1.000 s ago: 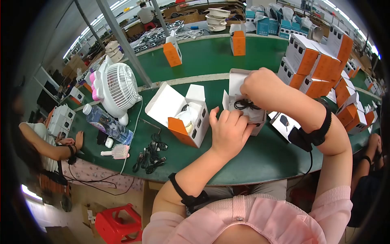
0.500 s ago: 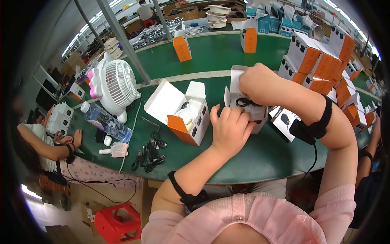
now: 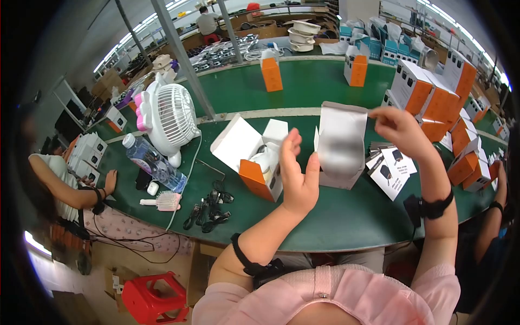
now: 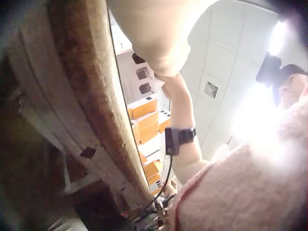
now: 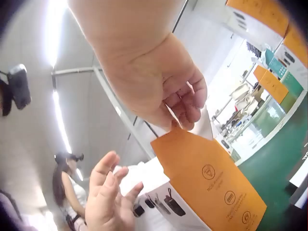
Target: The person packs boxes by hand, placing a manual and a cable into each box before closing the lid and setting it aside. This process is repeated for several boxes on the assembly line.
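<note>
In front of the person stands a white and orange box [image 3: 342, 176], its large white lid flap [image 3: 342, 130] showing its inner face over the opening, so the contents are hidden. My left hand [image 3: 299, 181] is at the box's left side, fingers raised and thumb apart. Curved fingers of my right hand [image 3: 402, 130] hover by the lid's right edge; in the right wrist view they overlap the tip of the orange side flap [image 5: 192, 159]. A second open box [image 3: 262, 176] to the left contains a white wrapped item [image 3: 265, 156].
Printed cards [image 3: 389, 176] lie right of the box. Black coiled cables [image 3: 208, 211], a pink hairbrush [image 3: 162, 201], a water bottle [image 3: 154, 165] and a white fan [image 3: 170, 116] are on the left. Stacked boxes [image 3: 425, 89] rise at the right; orange boxes [image 3: 272, 73] stand on the belt behind.
My right hand has come out of the box and moved right; my left hand has lifted from its front edge. The lid has swung forward, hiding the black cable. More cards show.
</note>
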The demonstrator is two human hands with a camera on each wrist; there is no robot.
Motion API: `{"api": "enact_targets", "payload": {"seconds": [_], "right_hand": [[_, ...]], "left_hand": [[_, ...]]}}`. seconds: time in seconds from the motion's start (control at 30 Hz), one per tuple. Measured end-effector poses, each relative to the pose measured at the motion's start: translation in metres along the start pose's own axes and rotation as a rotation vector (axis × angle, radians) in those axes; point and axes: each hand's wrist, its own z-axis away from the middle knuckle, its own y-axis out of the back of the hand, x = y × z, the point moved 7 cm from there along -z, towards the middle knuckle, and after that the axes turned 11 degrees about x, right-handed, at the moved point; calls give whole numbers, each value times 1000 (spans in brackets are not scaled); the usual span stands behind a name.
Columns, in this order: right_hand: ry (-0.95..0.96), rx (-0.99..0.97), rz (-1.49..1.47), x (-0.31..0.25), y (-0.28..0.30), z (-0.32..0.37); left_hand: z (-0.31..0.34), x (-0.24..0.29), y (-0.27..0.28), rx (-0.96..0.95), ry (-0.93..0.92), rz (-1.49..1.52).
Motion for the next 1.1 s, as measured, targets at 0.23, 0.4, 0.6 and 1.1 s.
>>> {"api": "enact_targets", "payload": {"seconds": [0.23,0.4,0.6,1.1], "right_hand": [[-247,-125,-677,23,-66,22],[273,-147,-465,16,-68,14],[551,-296,-315,-42,-54,40],[277,-262,-180,-17,-63,36]], "left_hand": [[6,-2,-21,-153,-235,-222],[5,-9,-20,-110,-174,-168],[5,-23,-14,-72,1,-50],[-8,-7,-9,-126,-170,-134]]}}
